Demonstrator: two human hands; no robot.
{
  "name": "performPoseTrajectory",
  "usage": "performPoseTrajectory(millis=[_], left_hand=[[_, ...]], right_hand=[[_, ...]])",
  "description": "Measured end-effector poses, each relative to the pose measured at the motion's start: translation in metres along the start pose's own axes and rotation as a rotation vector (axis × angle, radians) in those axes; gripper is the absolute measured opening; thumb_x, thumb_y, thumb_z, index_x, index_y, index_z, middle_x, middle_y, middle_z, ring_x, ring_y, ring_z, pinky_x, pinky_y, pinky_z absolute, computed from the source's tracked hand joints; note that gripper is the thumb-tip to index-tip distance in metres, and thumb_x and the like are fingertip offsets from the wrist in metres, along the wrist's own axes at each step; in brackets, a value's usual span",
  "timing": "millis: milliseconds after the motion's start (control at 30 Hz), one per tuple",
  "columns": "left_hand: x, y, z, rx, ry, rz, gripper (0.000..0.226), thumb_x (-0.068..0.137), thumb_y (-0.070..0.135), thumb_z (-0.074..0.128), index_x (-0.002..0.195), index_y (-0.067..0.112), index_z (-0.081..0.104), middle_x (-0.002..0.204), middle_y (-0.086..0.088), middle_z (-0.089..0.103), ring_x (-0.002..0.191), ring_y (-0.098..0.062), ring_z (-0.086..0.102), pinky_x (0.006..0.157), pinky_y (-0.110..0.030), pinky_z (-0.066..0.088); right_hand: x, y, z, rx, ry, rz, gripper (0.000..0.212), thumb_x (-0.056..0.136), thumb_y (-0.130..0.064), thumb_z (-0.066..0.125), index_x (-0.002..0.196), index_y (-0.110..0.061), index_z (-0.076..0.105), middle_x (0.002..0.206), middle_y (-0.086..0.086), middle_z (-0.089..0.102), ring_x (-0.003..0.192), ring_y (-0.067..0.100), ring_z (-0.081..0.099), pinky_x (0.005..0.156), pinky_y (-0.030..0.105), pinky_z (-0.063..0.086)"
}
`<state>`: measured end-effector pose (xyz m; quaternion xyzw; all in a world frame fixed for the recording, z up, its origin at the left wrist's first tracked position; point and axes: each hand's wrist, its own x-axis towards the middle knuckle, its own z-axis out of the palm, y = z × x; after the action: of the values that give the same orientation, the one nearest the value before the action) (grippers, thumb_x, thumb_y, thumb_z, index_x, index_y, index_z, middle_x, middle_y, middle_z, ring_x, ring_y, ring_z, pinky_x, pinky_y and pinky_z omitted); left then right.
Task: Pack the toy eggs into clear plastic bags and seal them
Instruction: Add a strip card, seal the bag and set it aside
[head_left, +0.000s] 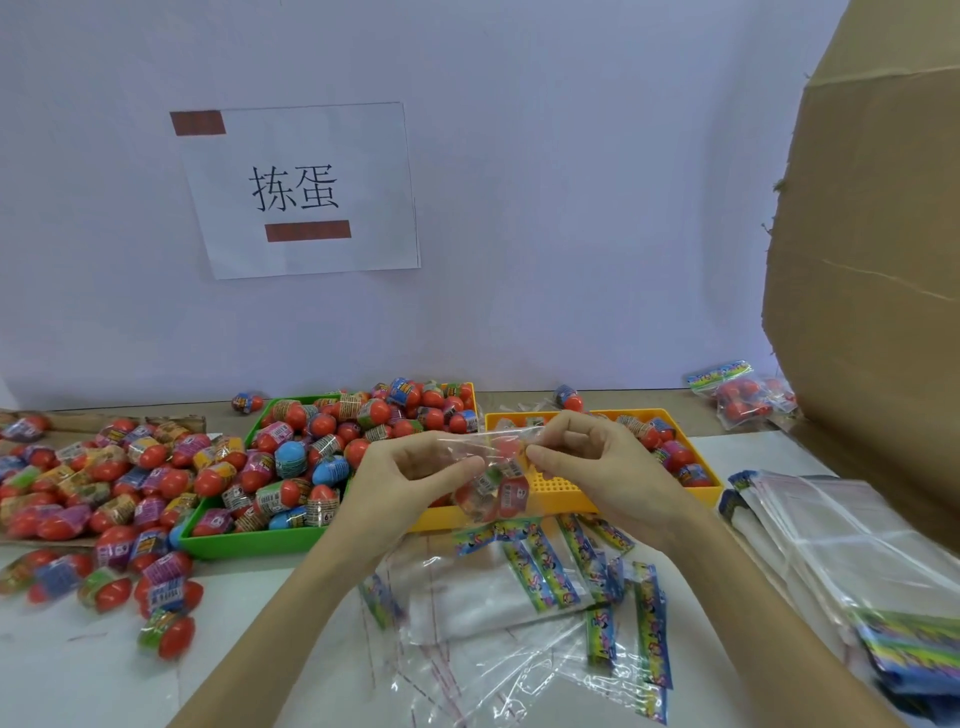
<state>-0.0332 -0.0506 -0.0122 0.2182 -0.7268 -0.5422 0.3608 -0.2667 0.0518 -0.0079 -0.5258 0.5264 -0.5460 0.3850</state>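
Note:
A clear plastic bag (491, 480) with toy eggs inside hangs in the air above the table, in front of the trays. My left hand (410, 475) pinches its top edge on the left side. My right hand (592, 457) pinches the same edge on the right side. The bag's colourful header card hangs at its lower end. Many wrapped toy eggs fill the green tray (228, 545). Fewer eggs lie in the yellow tray (566, 496) behind my right hand. Loose eggs (104, 478) cover the table at the left.
Empty clear bags (519, 613) with colourful headers lie spread below my hands. A stack of such bags (841, 545) sits at the right. A packed bag of eggs (743, 397) lies at the back right beside a large cardboard box (878, 260). A paper sign (301, 189) hangs on the wall.

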Motion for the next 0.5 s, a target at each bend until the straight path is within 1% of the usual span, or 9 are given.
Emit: performPoseTrajectory(millis=[67, 133, 200, 233, 300, 367, 400, 467, 500], left_hand=[[0.0, 0.0, 0.003, -0.006, 0.046, 0.032, 0.019, 0.091, 0.03, 0.081, 0.11, 0.028, 0.085, 0.11, 0.001, 0.082, 0.108, -0.016, 0.077, 0.086, -0.022, 0.061], [0.001, 0.001, 0.003, -0.016, 0.073, 0.091, 0.018, 0.089, 0.022, 0.081, 0.106, 0.023, 0.086, 0.107, -0.001, 0.083, 0.106, -0.018, 0.078, 0.086, -0.025, 0.062], [0.002, 0.004, 0.002, 0.01, 0.099, 0.165, 0.017, 0.087, 0.017, 0.081, 0.104, 0.017, 0.086, 0.109, -0.002, 0.082, 0.108, -0.018, 0.076, 0.087, -0.031, 0.064], [0.002, 0.005, 0.003, 0.05, 0.11, 0.212, 0.017, 0.087, 0.015, 0.081, 0.104, 0.015, 0.086, 0.111, -0.002, 0.081, 0.11, -0.019, 0.075, 0.087, -0.034, 0.065], [0.0, 0.007, 0.006, 0.178, 0.129, 0.343, 0.018, 0.088, 0.013, 0.079, 0.105, 0.014, 0.086, 0.112, -0.001, 0.079, 0.111, -0.022, 0.073, 0.087, -0.037, 0.064], [-0.002, 0.009, 0.012, 0.328, 0.136, 0.508, 0.02, 0.09, 0.012, 0.079, 0.108, 0.017, 0.085, 0.112, -0.002, 0.076, 0.107, -0.024, 0.071, 0.086, -0.039, 0.061], [-0.002, 0.01, 0.014, 0.418, 0.145, 0.595, 0.021, 0.091, 0.012, 0.079, 0.111, 0.02, 0.084, 0.112, -0.002, 0.074, 0.105, -0.024, 0.069, 0.084, -0.039, 0.06], [-0.004, 0.012, 0.017, 0.621, 0.179, 0.771, 0.025, 0.092, 0.011, 0.078, 0.116, 0.021, 0.082, 0.11, -0.003, 0.072, 0.101, -0.026, 0.065, 0.083, -0.032, 0.055], [-0.004, 0.013, 0.018, 0.711, 0.187, 0.846, 0.027, 0.092, 0.008, 0.078, 0.116, 0.019, 0.082, 0.11, -0.004, 0.072, 0.1, -0.028, 0.064, 0.084, -0.03, 0.053]], right_hand=[[0.002, 0.003, -0.001, 0.061, 0.008, 0.029, 0.015, 0.099, -0.019, 0.072, 0.113, -0.014, 0.078, 0.114, 0.007, 0.077, 0.107, 0.013, 0.074, 0.089, 0.02, 0.057], [0.004, 0.005, -0.001, 0.043, 0.103, 0.066, 0.031, 0.103, -0.012, 0.065, 0.134, -0.011, 0.069, 0.132, 0.008, 0.072, 0.118, 0.012, 0.071, 0.09, 0.02, 0.058], [0.006, 0.008, -0.004, -0.338, 0.254, 0.065, 0.046, 0.105, -0.01, 0.062, 0.15, -0.009, 0.055, 0.15, 0.004, 0.059, 0.131, 0.011, 0.062, 0.096, 0.018, 0.053], [0.005, 0.008, -0.005, -0.524, 0.3, 0.046, 0.047, 0.105, -0.01, 0.06, 0.152, -0.009, 0.053, 0.157, 0.001, 0.052, 0.136, 0.012, 0.058, 0.101, 0.018, 0.049], [0.005, 0.007, -0.005, -0.666, 0.35, -0.013, 0.038, 0.106, -0.009, 0.058, 0.144, -0.009, 0.062, 0.161, -0.003, 0.045, 0.139, 0.014, 0.055, 0.108, 0.023, 0.048], [0.003, 0.004, -0.004, -0.657, 0.384, -0.082, 0.029, 0.105, -0.008, 0.059, 0.13, -0.012, 0.074, 0.149, -0.004, 0.059, 0.132, 0.013, 0.061, 0.107, 0.026, 0.052], [0.002, 0.003, -0.003, -0.595, 0.389, -0.107, 0.026, 0.105, -0.007, 0.06, 0.123, -0.014, 0.077, 0.136, -0.003, 0.07, 0.122, 0.012, 0.068, 0.102, 0.025, 0.056], [0.002, -0.001, -0.002, -0.347, 0.348, -0.093, 0.022, 0.106, -0.012, 0.06, 0.113, -0.017, 0.079, 0.105, -0.003, 0.081, 0.102, 0.013, 0.076, 0.089, 0.026, 0.062], [0.0, -0.006, -0.002, -0.217, 0.296, -0.044, 0.021, 0.107, -0.021, 0.059, 0.111, -0.018, 0.079, 0.1, -0.001, 0.081, 0.098, 0.016, 0.077, 0.084, 0.028, 0.064]])
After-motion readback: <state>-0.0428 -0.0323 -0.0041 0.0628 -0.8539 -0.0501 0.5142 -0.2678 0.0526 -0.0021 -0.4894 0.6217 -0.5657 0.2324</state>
